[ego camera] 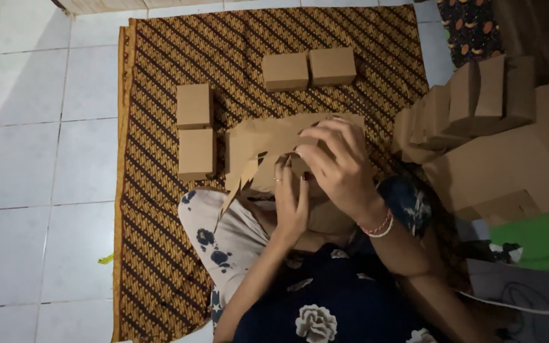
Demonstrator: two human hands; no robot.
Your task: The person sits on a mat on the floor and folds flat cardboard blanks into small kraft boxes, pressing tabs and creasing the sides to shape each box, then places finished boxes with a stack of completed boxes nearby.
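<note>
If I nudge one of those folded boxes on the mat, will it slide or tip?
The boxes look like thin empty cardboard, so probably light. They sit squat and flat on the mat, so tipping seems unlikely; the woven cloth may drag a little.

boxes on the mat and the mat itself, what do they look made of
The folded boxes look like plain brown cardboard, matte, with sharp creased edges. The flat piece held by the left hand and right hand seems the same card, its cut flaps jagged. The mat looks like woven or printed cloth, brown and gold patterned, with soft wrinkles.
</note>
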